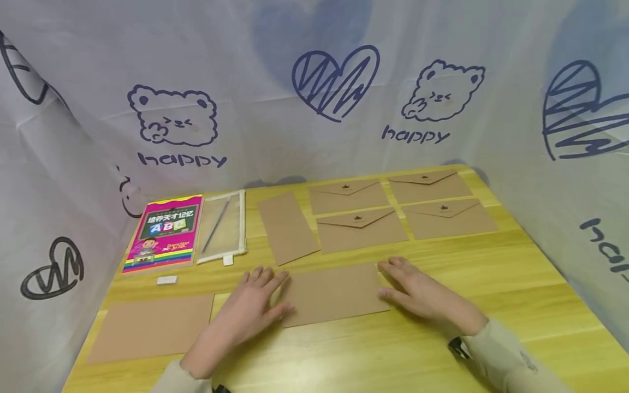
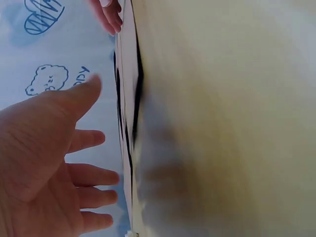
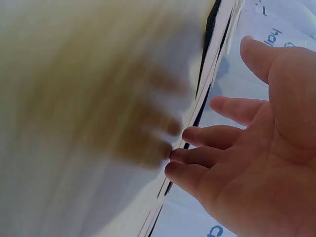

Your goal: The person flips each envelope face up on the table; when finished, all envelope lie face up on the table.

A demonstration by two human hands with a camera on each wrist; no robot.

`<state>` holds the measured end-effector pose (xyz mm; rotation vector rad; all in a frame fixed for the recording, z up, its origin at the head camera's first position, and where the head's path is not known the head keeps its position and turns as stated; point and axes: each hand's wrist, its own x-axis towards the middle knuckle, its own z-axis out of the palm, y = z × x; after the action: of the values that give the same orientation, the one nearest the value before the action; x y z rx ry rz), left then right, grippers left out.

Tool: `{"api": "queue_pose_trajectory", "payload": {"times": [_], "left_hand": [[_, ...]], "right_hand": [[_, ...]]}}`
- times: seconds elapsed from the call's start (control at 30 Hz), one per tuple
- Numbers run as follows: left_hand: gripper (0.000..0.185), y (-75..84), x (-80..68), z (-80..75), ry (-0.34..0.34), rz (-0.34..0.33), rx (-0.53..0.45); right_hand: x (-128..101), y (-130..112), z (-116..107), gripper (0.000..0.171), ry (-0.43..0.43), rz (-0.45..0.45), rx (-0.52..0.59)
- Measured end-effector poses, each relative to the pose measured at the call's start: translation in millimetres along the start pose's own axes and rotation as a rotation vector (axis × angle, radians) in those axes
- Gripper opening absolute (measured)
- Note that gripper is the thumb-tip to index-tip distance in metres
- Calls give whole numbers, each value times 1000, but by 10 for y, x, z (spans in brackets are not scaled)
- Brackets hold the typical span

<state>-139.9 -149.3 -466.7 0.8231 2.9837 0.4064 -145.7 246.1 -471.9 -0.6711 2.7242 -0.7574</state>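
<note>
A plain brown envelope (image 1: 339,295) lies flat on the yellow wood-grain table between both hands, with no flap showing. At its left end is my left hand (image 1: 253,303), fingers spread and fairly straight, thumb right at the edge. My right hand (image 1: 417,289) is at the opposite end, its fingertips by the right edge. In the left wrist view the left hand (image 2: 49,168) has extended fingers and a bare palm. The right wrist view has the right hand (image 3: 237,143) relaxed, palm bare, little finger low near the tabletop. Neither hand grips anything.
Flapped brown envelopes (image 1: 362,232) are laid out in two rows at the back right. A plain brown piece (image 1: 290,229) lies left of them, another (image 1: 152,330) at front left. A pink booklet (image 1: 164,232), a mesh pouch (image 1: 223,224) with a pencil-like stick and a white eraser-like block (image 1: 167,280) lie at left.
</note>
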Motion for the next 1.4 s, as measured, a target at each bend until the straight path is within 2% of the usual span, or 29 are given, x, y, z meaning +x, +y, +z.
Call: {"api": "queue_pose_trajectory", "payload": {"times": [0.17,0.27,0.43,0.83,1.03,1.23,1.4], "left_hand": [[91,-42,-120,34,-71,-30,-55],[95,-59,-155,60,-98,-39,-76],[93,-81,-138,75,-87,-11,-63],[90,-129,-168,88,-89,13,-123],[91,-118,-172,114,-108,16,-150],[89,-117,-177,133,-92,33,-151],[87,-117,-179,134,-86,45,-164]], "right_hand": [[3,-34,54,71,10,-6,-8],[0,-51,73,72,8,1,-6],[-11,-72,88,73,6,17,7],[14,-112,85,72,-16,-1,27],[23,-135,104,73,-37,6,63],[38,-133,132,74,-35,11,80],[53,-129,122,75,-47,11,143]]}}
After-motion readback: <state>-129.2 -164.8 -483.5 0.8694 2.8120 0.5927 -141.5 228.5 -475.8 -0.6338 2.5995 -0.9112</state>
